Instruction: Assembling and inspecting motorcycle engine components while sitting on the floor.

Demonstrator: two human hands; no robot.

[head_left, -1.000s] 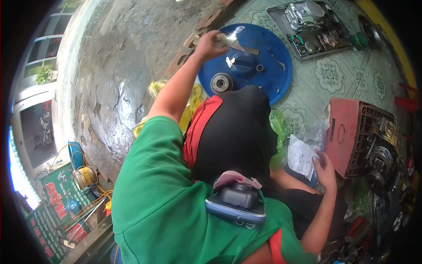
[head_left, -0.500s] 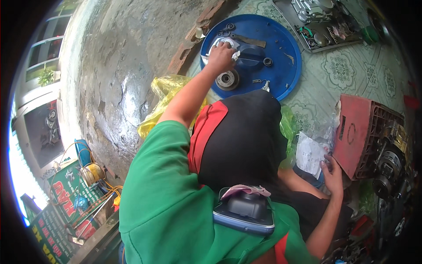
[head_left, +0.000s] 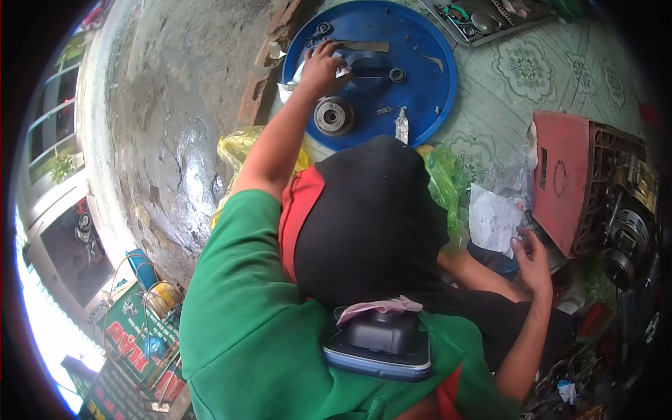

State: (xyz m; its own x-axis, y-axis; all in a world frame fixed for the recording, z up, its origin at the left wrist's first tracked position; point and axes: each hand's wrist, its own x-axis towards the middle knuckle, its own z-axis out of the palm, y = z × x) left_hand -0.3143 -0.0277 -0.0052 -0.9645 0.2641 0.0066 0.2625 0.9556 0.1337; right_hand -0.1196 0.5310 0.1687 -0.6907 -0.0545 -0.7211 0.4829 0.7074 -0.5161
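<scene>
My left hand reaches over the left side of a round blue plastic lid, fingers spread. Under and beside it lies crumpled white paper, partly covered by the hand. Just below is a round metal part with a central hole. A small black ring, a flat metal strip and a squeezed tube also lie on the lid. At the right, my right hand hangs with loosely bent fingers apart, beside a stained white sheet; whether it touches the sheet is unclear.
A red plastic crate stands right, with a greasy engine part beside it. A metal tray of parts sits at the far right. Yellow and green plastic bags lie near my knees. Bricks edge the tiles.
The whole view has shifted, so the lid appears farther left and higher. My left hand stays over the white paper with its fingers more spread. My right hand has hardly moved.
</scene>
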